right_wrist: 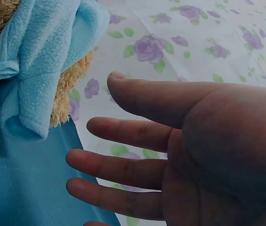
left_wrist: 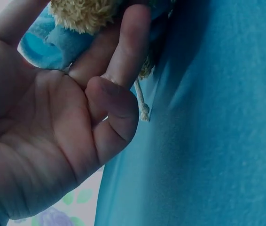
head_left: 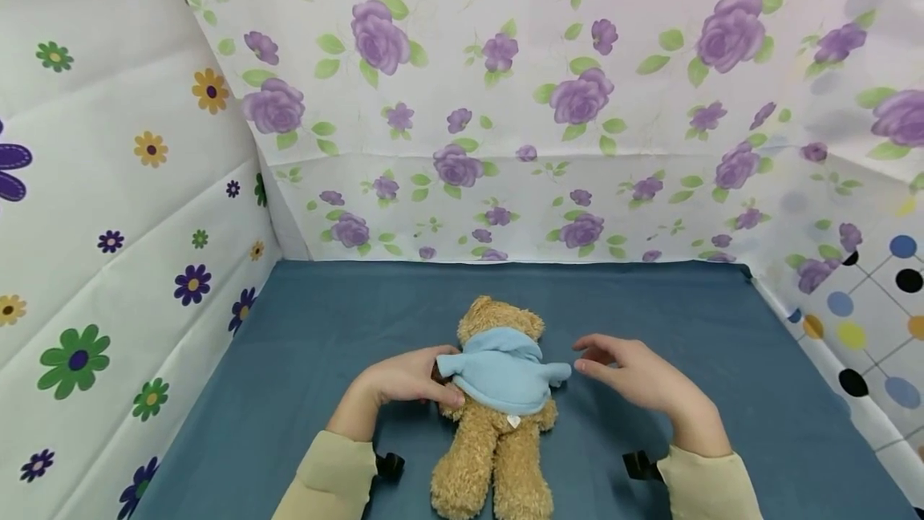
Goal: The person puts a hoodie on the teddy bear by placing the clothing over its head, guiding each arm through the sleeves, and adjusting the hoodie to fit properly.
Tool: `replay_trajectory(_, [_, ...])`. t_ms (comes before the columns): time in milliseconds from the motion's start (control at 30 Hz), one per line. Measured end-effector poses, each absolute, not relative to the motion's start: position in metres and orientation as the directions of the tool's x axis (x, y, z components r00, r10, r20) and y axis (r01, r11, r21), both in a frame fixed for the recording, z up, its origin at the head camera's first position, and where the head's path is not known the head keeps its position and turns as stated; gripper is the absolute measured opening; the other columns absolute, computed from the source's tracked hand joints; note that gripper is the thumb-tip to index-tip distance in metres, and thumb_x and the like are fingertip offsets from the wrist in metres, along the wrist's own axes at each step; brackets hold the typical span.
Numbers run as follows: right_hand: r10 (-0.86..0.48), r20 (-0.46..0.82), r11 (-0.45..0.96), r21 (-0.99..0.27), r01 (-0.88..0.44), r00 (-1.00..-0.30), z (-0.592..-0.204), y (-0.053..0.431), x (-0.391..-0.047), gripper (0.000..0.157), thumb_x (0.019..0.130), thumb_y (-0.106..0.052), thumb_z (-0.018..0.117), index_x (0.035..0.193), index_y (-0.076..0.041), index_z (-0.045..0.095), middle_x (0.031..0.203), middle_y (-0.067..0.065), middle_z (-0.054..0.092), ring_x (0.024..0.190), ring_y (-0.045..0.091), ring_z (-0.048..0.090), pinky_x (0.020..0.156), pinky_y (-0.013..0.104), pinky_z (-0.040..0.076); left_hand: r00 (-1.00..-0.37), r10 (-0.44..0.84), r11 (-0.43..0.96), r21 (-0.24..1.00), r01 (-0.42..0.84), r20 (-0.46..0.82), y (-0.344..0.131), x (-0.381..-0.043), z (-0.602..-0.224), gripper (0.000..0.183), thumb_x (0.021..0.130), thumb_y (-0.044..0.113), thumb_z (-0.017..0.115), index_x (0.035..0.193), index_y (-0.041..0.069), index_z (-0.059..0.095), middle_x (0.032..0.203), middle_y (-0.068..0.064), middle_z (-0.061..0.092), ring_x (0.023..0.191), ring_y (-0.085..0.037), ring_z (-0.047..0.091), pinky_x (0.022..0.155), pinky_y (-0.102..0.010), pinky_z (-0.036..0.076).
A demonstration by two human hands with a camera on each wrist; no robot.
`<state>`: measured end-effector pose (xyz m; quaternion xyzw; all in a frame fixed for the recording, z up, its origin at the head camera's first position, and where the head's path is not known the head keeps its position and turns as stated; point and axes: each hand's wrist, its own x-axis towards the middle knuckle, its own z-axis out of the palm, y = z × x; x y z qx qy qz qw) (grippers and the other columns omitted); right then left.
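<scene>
A tan teddy bear [head_left: 465, 460] in a light blue hoodie [head_left: 501, 375] is at the middle of the table, head pointing away, its back with the hood turned up. A small white tag [head_left: 513, 421] shows below the hoodie's hem. My left hand [head_left: 411, 377] grips the bear's side by the sleeve, thumb near the hem and other fingers partly hidden under it. In the left wrist view a knotted cord [left_wrist: 142, 101] dangles below the bear. Just off the opposite sleeve [right_wrist: 34, 89], my right hand [head_left: 638, 371] holds nothing, its fingers apart and loosely extended.
A blue-grey cloth [head_left: 346, 295] covers the table. Behind it hangs a white curtain with purple roses [head_left: 455, 167]; a daisy-print sheet [head_left: 79, 263] lines the left side and a dotted sheet [head_left: 877, 343] the right. Black straps [head_left: 638, 465] circle both wrists.
</scene>
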<state>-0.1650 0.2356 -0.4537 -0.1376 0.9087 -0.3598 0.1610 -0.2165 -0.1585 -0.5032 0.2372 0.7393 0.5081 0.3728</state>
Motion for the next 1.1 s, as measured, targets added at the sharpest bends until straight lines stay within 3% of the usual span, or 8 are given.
replay_trajectory(67, [-0.358,-0.197,0.706,-0.697,-0.126,-0.913,-0.4551,0.2364,-0.165,0.052,0.108,-0.048,0.063,0.146,-0.012,0.063,0.128,0.0,0.07,0.121,0.03,0.065,0.096,0.054,0.055,-0.591,0.743,0.364,0.931,-0.039,-0.315,-0.158,-0.215,-0.5044,0.065,0.099,0.032,0.08,0.148,0.002,0.05,0.09,-0.005,0.068,0.068,-0.018,0.058,0.065,-0.038,0.048])
replay_trajectory(167, [-0.351,-0.205,0.71,-0.695,-0.117,-0.914,-0.457,0.238,-0.1656,0.052,0.108,-0.048,0.062,0.147,-0.012,0.063,0.128,0.0,0.07,0.122,0.029,0.065,0.096,0.054,0.055,-0.559,0.762,0.379,0.925,-0.022,-0.326,-0.1575,-0.2138,-0.5058,0.034,0.102,0.035,0.076,0.114,0.004,0.068,0.084,-0.005,0.068,0.071,-0.022,0.067,0.065,-0.035,0.05])
replay_trajectory(300, [-0.347,-0.212,0.711,-0.695,-0.109,-0.914,-0.4573,0.2381,-0.1659,0.051,0.109,-0.047,0.062,0.146,-0.013,0.063,0.129,0.0,0.07,0.122,0.029,0.065,0.097,0.054,0.054,-0.573,0.749,0.419,0.908,0.018,-0.334,-0.1572,-0.2139,-0.5066,0.034,0.101,0.041,0.074,0.085,0.012,0.075,0.074,-0.005,0.071,0.064,-0.025,0.066,0.057,-0.032,0.045])
replay_trajectory(500, [-0.362,-0.212,0.706,-0.698,-0.118,-0.908,-0.455,0.2372,-0.1644,0.051,0.109,-0.047,0.063,0.146,-0.012,0.063,0.131,0.002,0.07,0.124,0.032,0.065,0.097,0.056,0.054,-0.61,0.727,0.422,0.906,0.035,-0.315,-0.1573,-0.2144,-0.506,0.033,0.098,0.04,0.077,0.088,0.009,0.082,0.075,-0.009,0.076,0.057,-0.021,0.056,0.056,-0.032,0.041])
replay_trajectory(733, [-0.36,-0.215,0.697,-0.709,-0.109,-0.908,-0.4539,0.2368,-0.1632,0.052,0.108,-0.047,0.063,0.146,-0.011,0.063,0.132,0.003,0.07,0.123,0.031,0.065,0.097,0.055,0.054,-0.634,0.703,0.444,0.895,0.036,-0.323,-0.1563,-0.2134,-0.503,0.046,0.096,0.044,0.078,0.072,0.005,0.079,0.071,-0.013,0.075,0.043,-0.01,0.032,0.048,-0.028,0.031])
replay_trajectory(867, [-0.358,-0.214,0.697,-0.709,-0.108,-0.909,-0.4544,0.2371,-0.1627,0.051,0.108,-0.046,0.063,0.146,-0.011,0.063,0.132,0.003,0.069,0.124,0.031,0.065,0.097,0.055,0.054,-0.64,0.697,0.446,0.895,0.034,-0.323,-0.1557,-0.2133,-0.5029,0.048,0.096,0.044,0.078,0.068,0.005,0.077,0.068,-0.012,0.074,0.042,-0.009,0.029,0.048,-0.028,0.031])
replay_trajectory(967, [-0.359,-0.215,0.698,-0.707,-0.109,-0.908,-0.4546,0.2369,-0.1626,0.051,0.109,-0.046,0.063,0.145,-0.011,0.063,0.132,0.003,0.07,0.123,0.031,0.065,0.097,0.054,0.054,-0.645,0.693,0.447,0.894,0.032,-0.323,-0.1554,-0.214,-0.5031,0.052,0.096,0.047,0.078,0.058,0.014,0.065,0.054,-0.001,0.059,0.044,-0.009,0.023,0.049,-0.029,0.029])
replay_trajectory(1100, [-0.362,-0.214,0.699,-0.706,-0.112,-0.907,-0.4544,0.2366,-0.1624,0.05,0.109,-0.045,0.063,0.145,-0.011,0.064,0.13,0.003,0.07,0.121,0.03,0.066,0.096,0.054,0.054,-0.646,0.697,0.432,0.901,0.032,-0.312,-0.1535,-0.2139,-0.5032,0.06,0.096,0.051,0.078,0.056,0.022,0.044,0.052,0.007,0.031,0.047,-0.011,0.016,0.049,-0.03,0.025])
